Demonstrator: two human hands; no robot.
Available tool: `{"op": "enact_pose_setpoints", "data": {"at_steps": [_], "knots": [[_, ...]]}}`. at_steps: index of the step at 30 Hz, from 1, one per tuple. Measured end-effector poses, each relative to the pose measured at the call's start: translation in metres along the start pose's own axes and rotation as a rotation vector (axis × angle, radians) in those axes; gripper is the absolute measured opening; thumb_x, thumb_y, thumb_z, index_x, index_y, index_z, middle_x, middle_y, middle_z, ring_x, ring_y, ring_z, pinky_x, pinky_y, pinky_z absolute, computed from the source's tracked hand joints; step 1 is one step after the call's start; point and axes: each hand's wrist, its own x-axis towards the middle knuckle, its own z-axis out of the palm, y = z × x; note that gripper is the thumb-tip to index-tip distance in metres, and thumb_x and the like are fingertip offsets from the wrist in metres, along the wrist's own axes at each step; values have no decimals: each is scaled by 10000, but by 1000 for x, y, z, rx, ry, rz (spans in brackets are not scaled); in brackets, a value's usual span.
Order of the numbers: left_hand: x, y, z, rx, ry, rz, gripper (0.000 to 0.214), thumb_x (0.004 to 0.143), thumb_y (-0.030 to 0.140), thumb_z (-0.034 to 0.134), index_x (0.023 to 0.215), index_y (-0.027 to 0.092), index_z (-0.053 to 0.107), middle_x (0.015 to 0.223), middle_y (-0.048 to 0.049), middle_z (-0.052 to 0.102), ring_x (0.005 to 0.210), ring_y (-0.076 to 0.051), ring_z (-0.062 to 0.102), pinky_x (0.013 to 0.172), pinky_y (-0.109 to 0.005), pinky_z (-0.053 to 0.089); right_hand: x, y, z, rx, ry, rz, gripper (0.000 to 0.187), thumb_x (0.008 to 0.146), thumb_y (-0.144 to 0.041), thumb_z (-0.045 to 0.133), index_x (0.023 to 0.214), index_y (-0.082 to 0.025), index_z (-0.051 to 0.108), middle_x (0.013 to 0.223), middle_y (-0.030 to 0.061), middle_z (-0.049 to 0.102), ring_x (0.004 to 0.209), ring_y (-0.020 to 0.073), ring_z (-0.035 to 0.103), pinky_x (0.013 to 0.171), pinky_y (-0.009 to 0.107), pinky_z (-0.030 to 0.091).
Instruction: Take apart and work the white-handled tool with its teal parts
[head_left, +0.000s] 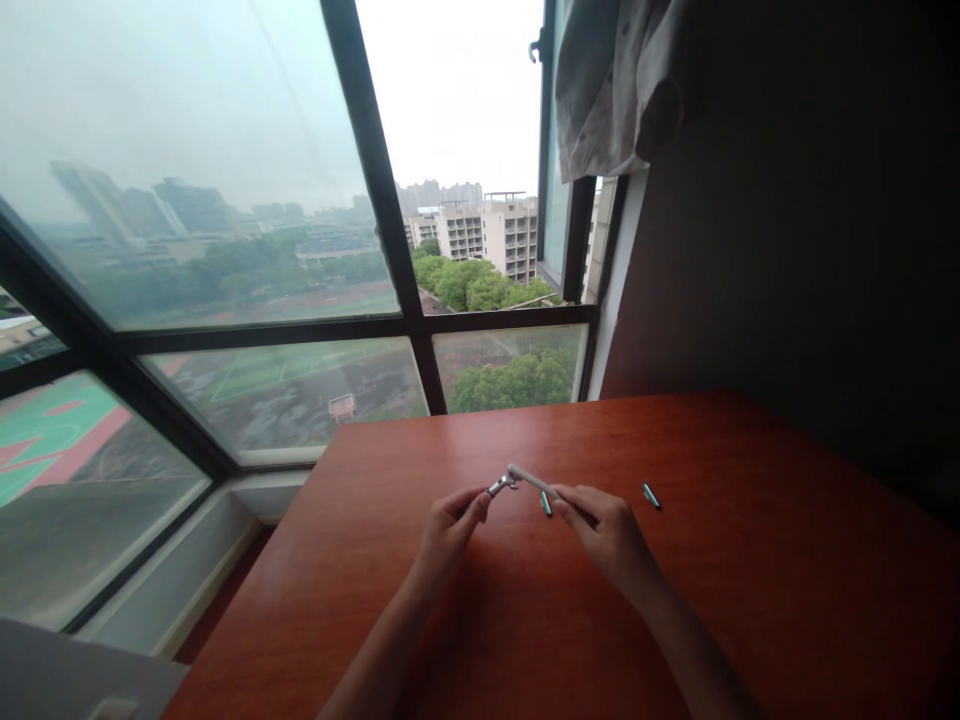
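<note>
My left hand (452, 535) is closed in a pinch on a silver razor handle (501, 485), its forked head pointing up and to the right. My right hand (604, 525) grips a slim pale stick (534, 482); its far tip meets or overlaps the head of the handle, and I cannot tell if they touch. On the table just left of my right fingers lies a small green-and-white razor blade cartridge (546, 504). Another such cartridge (652, 496) is on the table to the right of that hand.
The reddish-brown wooden table (360, 600) spans the space under both hands. Dark-framed windows (409, 250) rise behind it and on the left, one pane open. A grey cloth (607, 100) hangs at the upper right, beside a dark wall (787, 200).
</note>
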Motion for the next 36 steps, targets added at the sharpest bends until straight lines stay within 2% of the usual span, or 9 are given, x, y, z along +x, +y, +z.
{"op": "enact_pose_setpoints", "data": {"at_steps": [6,12,17,25,29,32,36], "knots": [[3,0,-3,-24,103,-13,399,774,505,637,731,115,709,612,3,481,588,-125,387,537,-225,298,-1,-4,2,45,-30,0,231,917,-281,516,1000,-183,708,841,63,714,746,194,654,660,261,478],[0,0,2,-48,45,-20,390,774,486,647,798,105,732,604,6,468,579,-118,368,525,-218,283,0,-4,4,92,-6,49,257,915,-288,509,1023,-175,713,873,73,725,779,204,662,691,262,478],[-2,4,4,-57,32,-17,389,768,458,662,908,106,752,602,9,476,569,-113,367,520,-218,290,-1,-5,6,120,-7,123,314,917,-333,498,1020,-138,721,789,65,700,714,193,637,640,252,458],[-1,-2,3,-18,135,40,346,760,426,680,922,131,760,677,-25,611,637,-146,492,575,-225,379,-2,-11,9,224,-78,223,384,921,-394,471,1005,-112,718,623,11,585,584,149,543,537,229,384],[-1,-2,1,-13,186,51,350,765,420,677,945,131,758,693,-32,630,665,-159,531,598,-229,413,-2,-13,9,230,-120,222,401,936,-403,440,891,-117,718,581,-8,525,548,131,499,511,222,343],[0,0,-1,-25,232,34,375,763,422,677,974,122,751,702,-39,645,674,-167,553,606,-236,432,-1,-15,10,214,-131,197,382,942,-382,431,904,-128,713,578,-13,521,552,130,500,522,221,341],[0,-1,0,-17,218,38,353,764,402,681,973,126,751,703,-36,647,670,-161,553,601,-230,432,-1,-15,11,192,-120,187,375,945,-369,420,874,-134,702,603,-8,535,582,137,522,553,223,356]]}}
